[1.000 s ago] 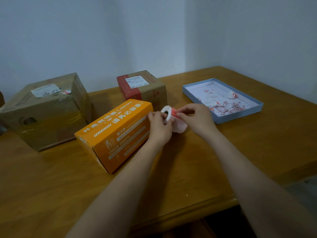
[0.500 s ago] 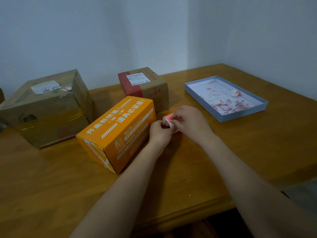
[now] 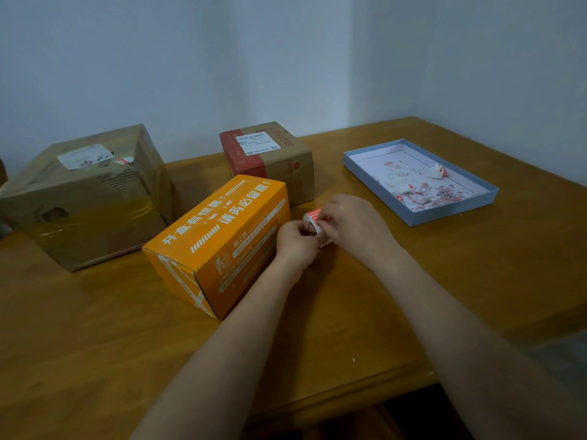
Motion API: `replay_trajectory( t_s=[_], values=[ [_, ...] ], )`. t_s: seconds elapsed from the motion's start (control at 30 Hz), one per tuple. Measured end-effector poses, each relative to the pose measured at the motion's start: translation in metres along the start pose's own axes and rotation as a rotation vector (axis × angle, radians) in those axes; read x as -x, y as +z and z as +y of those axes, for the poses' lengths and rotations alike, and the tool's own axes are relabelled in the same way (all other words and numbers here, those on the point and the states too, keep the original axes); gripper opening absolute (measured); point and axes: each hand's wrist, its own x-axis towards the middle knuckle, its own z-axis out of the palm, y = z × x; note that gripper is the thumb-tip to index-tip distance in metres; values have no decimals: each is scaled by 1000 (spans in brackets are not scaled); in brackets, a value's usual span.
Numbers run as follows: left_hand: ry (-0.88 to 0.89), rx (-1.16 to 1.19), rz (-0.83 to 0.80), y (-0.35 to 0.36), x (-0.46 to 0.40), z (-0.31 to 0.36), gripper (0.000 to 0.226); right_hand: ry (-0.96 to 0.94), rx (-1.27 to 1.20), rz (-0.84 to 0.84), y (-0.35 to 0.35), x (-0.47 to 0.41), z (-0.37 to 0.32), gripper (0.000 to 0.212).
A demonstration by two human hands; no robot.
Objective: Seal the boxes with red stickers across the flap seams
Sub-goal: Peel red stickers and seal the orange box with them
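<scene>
Lowered toward the table [image 3: 317, 328] since a second ago — both hands and sticker roll [image 3: 310, 217].
Left hand [image 3: 295, 244] pinches the light roll; right hand [image 3: 352, 222] picks its flimsy sticker edge — peel from a corner.

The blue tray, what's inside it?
The blue tray holds a white lining littered with small red and white paper scraps and a few crumpled white pieces. Nothing covers it, but the scraps are too small to read. Its near wall hides a thin strip of floor.

2 plain pale walls [image 3: 158, 58] meet in a corner behind a wooden worktop [image 3: 476, 281] with a rounded front edge. Light is dim and even; dark space shows below the worktop.
</scene>
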Motion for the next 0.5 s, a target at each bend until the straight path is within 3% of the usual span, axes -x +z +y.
replay_trajectory(
  t_s=[0.5],
  values=[
    [2,-15,-6,0,-3,-1,14,-15,-10,-44,-1,-2,-1,19]
  ],
)
